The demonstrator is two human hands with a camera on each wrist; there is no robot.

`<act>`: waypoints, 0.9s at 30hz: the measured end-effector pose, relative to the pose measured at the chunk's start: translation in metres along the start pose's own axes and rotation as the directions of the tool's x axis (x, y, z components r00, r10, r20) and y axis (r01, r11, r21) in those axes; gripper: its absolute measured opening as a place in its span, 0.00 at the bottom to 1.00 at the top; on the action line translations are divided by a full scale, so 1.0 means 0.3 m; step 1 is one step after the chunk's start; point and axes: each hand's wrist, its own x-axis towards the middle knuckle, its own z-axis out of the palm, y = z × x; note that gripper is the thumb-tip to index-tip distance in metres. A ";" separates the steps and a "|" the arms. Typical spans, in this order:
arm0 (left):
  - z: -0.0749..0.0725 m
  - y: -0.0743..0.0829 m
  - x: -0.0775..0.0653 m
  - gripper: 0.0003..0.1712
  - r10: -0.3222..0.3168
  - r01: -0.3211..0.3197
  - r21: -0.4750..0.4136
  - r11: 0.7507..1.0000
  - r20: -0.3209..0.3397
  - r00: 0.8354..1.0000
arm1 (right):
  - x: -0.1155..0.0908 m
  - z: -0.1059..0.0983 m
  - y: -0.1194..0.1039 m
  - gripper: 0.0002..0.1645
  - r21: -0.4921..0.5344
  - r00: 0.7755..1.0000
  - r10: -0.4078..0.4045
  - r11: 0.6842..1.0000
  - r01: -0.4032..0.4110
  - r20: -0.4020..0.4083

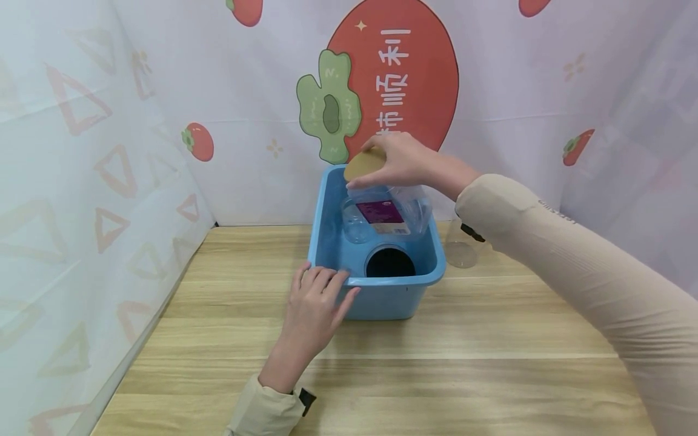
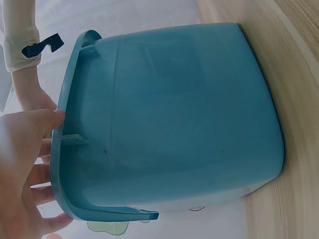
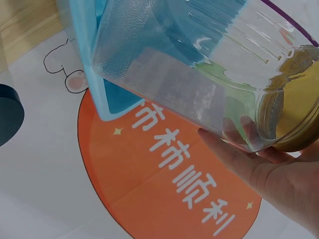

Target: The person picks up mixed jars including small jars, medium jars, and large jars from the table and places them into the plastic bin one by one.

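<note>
My right hand point(image 1: 400, 160) holds a clear plastic jar point(image 3: 174, 64) by its gold lid point(image 1: 364, 163), tilted over a light-blue plastic tub point(image 1: 327, 224). A purple and white label point(image 1: 382, 215) shows on the jar's side. In the right wrist view, fingers and thumb curl round the lid end. My left hand point(image 1: 313, 306) grips the tub's near rim at the left corner; in the left wrist view its thumb point(image 2: 47, 118) lies on the outer side and the fingers reach over the rim. Inside the tub are a round black-topped container point(image 1: 389, 262) and a clear rounded container point(image 1: 355, 224).
Right of the tub, a clear container point(image 1: 462, 254) stands on the wooden table point(image 1: 245, 339), partly behind the right sleeve. A dark rounded thing point(image 3: 10, 114) shows at the right wrist view's left edge. Printed cloth point(image 1: 262, 72) hangs behind and along the sides.
</note>
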 end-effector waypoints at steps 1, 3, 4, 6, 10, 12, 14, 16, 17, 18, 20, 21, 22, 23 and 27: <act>0.000 0.000 0.000 0.20 -0.001 0.001 0.001 1.000 0.003 1.000 | 0.000 0.001 -0.001 0.53 -0.001 1.000 0.000 1.000 0.000 0.002; 0.002 0.000 0.000 0.20 -0.003 0.003 0.002 1.000 0.007 1.000 | 0.001 0.005 -0.002 0.53 0.000 1.000 0.001 1.000 -0.001 0.002; 0.003 0.000 0.000 0.20 -0.003 0.003 0.002 1.000 0.007 1.000 | 0.001 0.007 -0.003 0.53 0.002 1.000 0.001 1.000 -0.001 0.003; 0.003 0.000 0.000 0.20 -0.002 0.002 0.001 1.000 0.004 1.000 | 0.002 0.011 -0.006 0.54 0.007 1.000 -0.001 1.000 0.001 0.005; 0.004 0.000 0.001 0.20 0.001 -0.001 0.001 1.000 -0.002 1.000 | 0.008 0.019 -0.011 0.54 0.012 1.000 -0.009 1.000 0.009 0.011; 0.002 0.001 0.001 0.20 0.000 0.000 0.003 1.000 -0.003 1.000 | 0.012 0.023 -0.011 0.54 0.012 1.000 -0.010 1.000 0.010 0.013; 0.000 0.002 0.001 0.20 -0.002 0.002 0.005 1.000 -0.003 1.000 | 0.015 0.027 -0.011 0.54 0.009 1.000 -0.012 1.000 0.012 0.013; -0.001 0.004 0.001 0.20 -0.002 0.002 0.008 1.000 -0.002 1.000 | 0.017 0.030 -0.011 0.55 0.011 1.000 -0.013 1.000 0.013 0.012; -0.001 0.004 0.001 0.20 -0.002 0.002 0.011 1.000 -0.001 1.000 | 0.017 0.031 -0.012 0.55 0.012 1.000 -0.014 1.000 0.013 0.012; -0.001 0.004 0.001 0.20 -0.002 0.002 0.014 1.000 0.000 1.000 | 0.017 0.033 -0.013 0.55 0.012 1.000 -0.013 1.000 0.013 0.011; -0.001 0.004 0.000 0.20 -0.001 0.001 0.012 1.000 0.001 1.000 | 0.017 0.037 -0.013 0.55 0.016 1.000 -0.013 1.000 0.013 0.009; 0.000 0.003 0.000 0.20 0.000 0.000 0.012 1.000 0.000 1.000 | 0.018 0.039 -0.012 0.55 0.020 1.000 -0.013 1.000 0.013 0.008; 0.001 0.003 0.000 0.20 0.000 0.000 0.009 1.000 0.000 1.000 | 0.018 0.041 -0.012 0.55 0.020 1.000 -0.012 1.000 0.012 0.007; 0.002 0.002 -0.001 0.20 0.001 -0.001 0.007 1.000 -0.001 1.000 | 0.020 0.043 -0.010 0.55 0.020 1.000 -0.013 1.000 0.012 0.006; 0.004 0.001 -0.002 0.21 0.001 -0.001 -0.001 1.000 -0.003 1.000 | 0.026 0.054 -0.009 0.55 0.030 1.000 -0.019 0.999 0.019 0.006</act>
